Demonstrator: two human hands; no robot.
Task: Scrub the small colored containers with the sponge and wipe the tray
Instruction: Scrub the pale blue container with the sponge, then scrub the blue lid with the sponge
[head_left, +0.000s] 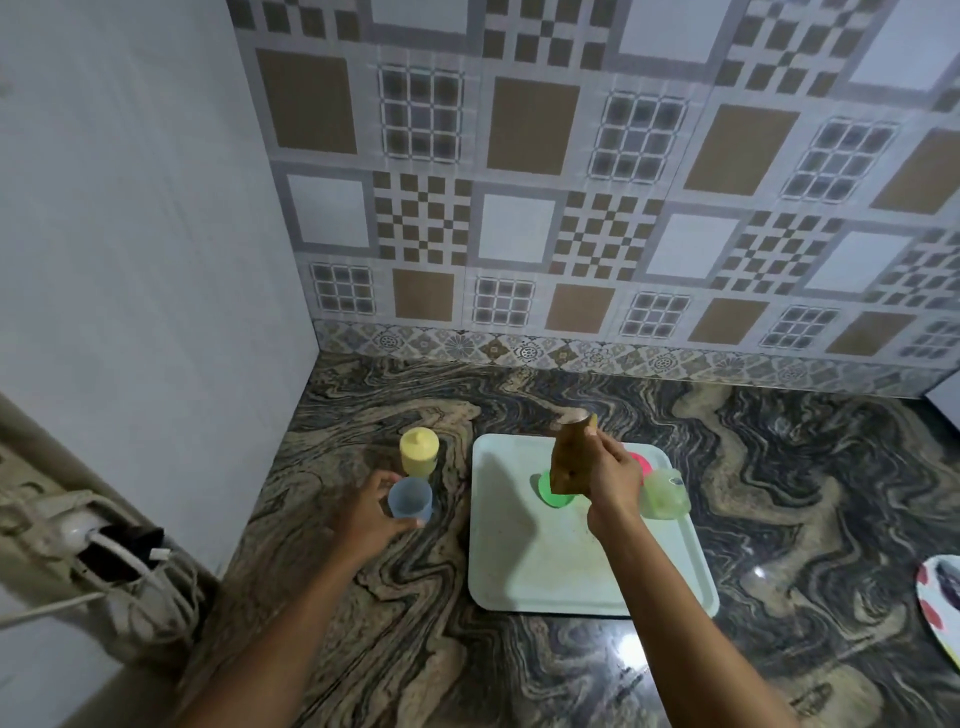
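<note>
A pale green tray (519, 561) lies on the marble counter. My right hand (613, 478) holds a brown sponge (569, 457) upright over the tray's far part. Under the sponge lies a green lid (545, 491). A pink lid (641, 462) and a translucent green container (665, 493) sit on the tray's far right corner, partly behind my hand. Left of the tray, my left hand (374, 512) grips a blue container (410, 499) that rests on the counter. A yellow container (418, 451) with its lid on stands just behind the blue one.
A white wall rises on the left, with a socket and white cables (104, 561) at its lower part. Patterned tiles back the counter. A plate with coloured spots (943, 597) pokes in at the right edge.
</note>
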